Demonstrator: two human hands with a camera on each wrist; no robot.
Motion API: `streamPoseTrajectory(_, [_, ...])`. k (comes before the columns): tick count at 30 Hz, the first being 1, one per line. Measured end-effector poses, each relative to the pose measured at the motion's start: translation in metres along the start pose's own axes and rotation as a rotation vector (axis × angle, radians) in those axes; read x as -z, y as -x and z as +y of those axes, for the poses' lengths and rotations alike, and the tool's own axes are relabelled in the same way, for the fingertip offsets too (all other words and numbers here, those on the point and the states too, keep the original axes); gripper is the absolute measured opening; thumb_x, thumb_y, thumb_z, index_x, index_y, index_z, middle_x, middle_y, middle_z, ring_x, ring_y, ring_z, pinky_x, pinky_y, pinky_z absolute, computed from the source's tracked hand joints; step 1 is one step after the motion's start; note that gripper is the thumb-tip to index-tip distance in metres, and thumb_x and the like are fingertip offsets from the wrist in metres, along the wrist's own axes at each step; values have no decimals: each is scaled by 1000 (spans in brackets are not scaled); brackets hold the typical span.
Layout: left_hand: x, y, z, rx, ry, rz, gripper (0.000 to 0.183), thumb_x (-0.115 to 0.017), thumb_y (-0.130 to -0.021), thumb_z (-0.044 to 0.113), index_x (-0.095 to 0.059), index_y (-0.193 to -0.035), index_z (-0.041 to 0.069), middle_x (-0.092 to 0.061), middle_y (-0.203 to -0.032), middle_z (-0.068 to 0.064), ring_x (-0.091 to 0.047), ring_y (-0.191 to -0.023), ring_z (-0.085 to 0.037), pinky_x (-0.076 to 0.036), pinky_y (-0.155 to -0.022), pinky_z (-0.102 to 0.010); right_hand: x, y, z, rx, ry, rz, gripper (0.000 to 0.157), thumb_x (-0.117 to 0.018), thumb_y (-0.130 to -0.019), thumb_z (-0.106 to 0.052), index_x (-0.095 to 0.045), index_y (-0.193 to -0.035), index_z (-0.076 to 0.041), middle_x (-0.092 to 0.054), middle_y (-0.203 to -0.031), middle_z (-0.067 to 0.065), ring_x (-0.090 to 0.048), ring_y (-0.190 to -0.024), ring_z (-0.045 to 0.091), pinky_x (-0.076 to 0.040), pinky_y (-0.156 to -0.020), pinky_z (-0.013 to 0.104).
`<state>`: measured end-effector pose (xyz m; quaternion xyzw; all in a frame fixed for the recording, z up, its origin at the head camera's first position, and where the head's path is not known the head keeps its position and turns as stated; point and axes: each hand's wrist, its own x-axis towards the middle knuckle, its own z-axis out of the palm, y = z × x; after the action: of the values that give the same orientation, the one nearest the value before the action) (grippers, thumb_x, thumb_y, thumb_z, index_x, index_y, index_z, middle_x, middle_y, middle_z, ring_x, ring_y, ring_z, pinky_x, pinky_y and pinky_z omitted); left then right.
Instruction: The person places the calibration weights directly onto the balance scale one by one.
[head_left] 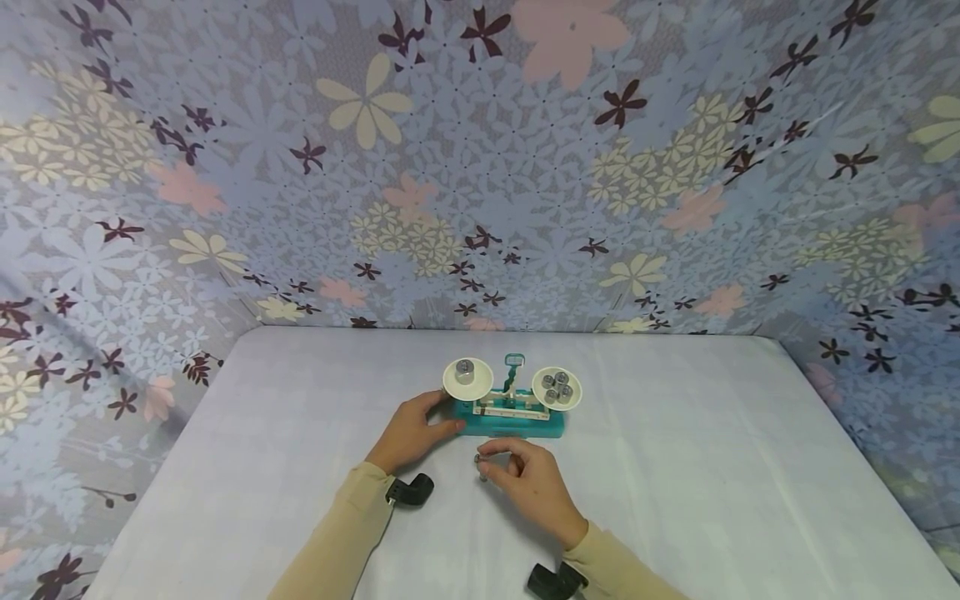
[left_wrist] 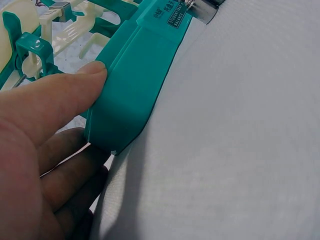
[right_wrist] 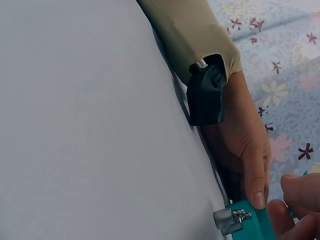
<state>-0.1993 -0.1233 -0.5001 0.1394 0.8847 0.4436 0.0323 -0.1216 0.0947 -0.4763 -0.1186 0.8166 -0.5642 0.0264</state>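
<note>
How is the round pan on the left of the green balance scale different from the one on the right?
The left cream pan carries one big silver metal weight; the right cream pan carries several smaller silver weights. The left pan sits slightly higher in the head view than the right pan. Both are round, cream and on the teal plastic balance scale.

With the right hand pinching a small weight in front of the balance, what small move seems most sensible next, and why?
Probably lift the small metal weight, pinched by the right hand, onto the left pan. That pan holds one weight, the right pan several, and the left hand already grips the teal base.
</note>
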Motion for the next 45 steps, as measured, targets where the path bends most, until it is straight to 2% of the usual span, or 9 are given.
streamPoseTrajectory(13, [-2, 1, 0, 16, -15, -14, 63, -77, -89, 35, -58, -140, 4, -59, -141, -12, -49, -136, -31, -36, -117, -49, -3, 2, 11, -39, -43, -16, 20, -81, -85, -15, -77, -105, -13, -48, -56, 1, -36, -47, 4, -30, -47, 16])
streamPoseTrajectory(18, [-1, 1, 0, 17, -21, -20, 63, -76, -89, 36, -58, -140, 4, -59, -141, -13, -49, -136, -31, -36, -117, -49, -4, 2, 15, -52, -46, -10, 21, -81, -85, -13, -77, -106, -12, -45, -54, 0, -34, -46, 4, -29, -47, 16])
streamPoseTrajectory(23, [-1, 1, -1, 12, -19, -24, 64, -76, -89, 37, -57, -140, 3, -58, -142, -13, -49, -136, -32, -36, -117, -49, -4, 1, 18, -49, -31, 5, 20, -80, -86, -11, -77, -105, -12, -42, -53, -2, -35, -47, 4, -29, -46, 17])
streamPoseTrajectory(36, [2, 0, 0, -1, -10, -17, 63, -77, -89, 36, -58, -140, 3, -59, -141, -13, -49, -136, -31, -36, -117, -49, -8, -1, 21, 4, 101, 29, 17, -78, -88, -9, -77, -102, -18, -50, -65, -3, -39, -48, 5, -34, -46, 19])
streamPoseTrajectory(45, [0, -2, -2, 5, -4, -18, 62, -77, -89, 35, -58, -139, 3, -58, -142, -13, -49, -136, -31, -36, -117, -48, -7, -2, 21, 8, 119, 22, 14, -76, -89, -10, -77, -100, -19, -52, -71, -3, -40, -49, 5, -34, -45, 20])
